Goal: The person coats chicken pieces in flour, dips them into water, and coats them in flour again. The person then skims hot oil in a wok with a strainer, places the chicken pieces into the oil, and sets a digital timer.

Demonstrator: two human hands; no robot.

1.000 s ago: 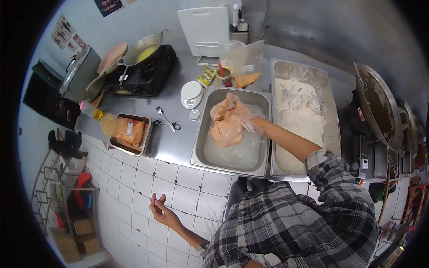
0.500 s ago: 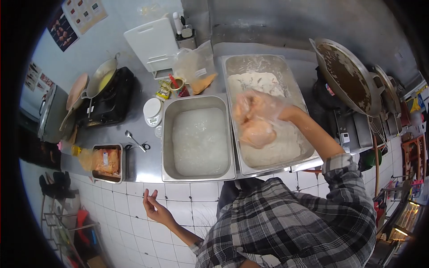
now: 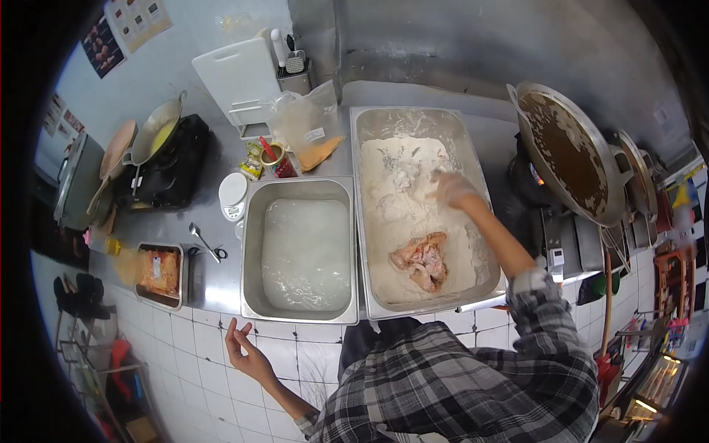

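My right hand (image 3: 456, 190), in a thin clear glove, is over the white flour (image 3: 391, 159) in the long metal tray (image 3: 360, 244). Motion blurs its fingers, but they look apart and nothing shows in them. Nearer to me in that tray, a piece of raw marinated chicken (image 3: 425, 260) lies on the flour, apart from the hand. My left hand (image 3: 249, 356) hangs in front of the counter edge, bare and empty, its fingers loosely spread. Beside the flour tray stands a deep metal pan (image 3: 247, 258) of cloudy water (image 3: 306, 251).
At the right, a large wok of dark oil (image 3: 572, 140) sits on a lit burner. A small tray of packed meat (image 3: 160, 273), tongs (image 3: 205, 244) and a white scale (image 3: 233, 190) are on the left. A knife holder (image 3: 295, 77) stands behind.
The chicken has left my right hand and now lies in the flour. That hand has moved away toward the tray's far right part. My view has shifted slightly; the left hand stays low and empty.
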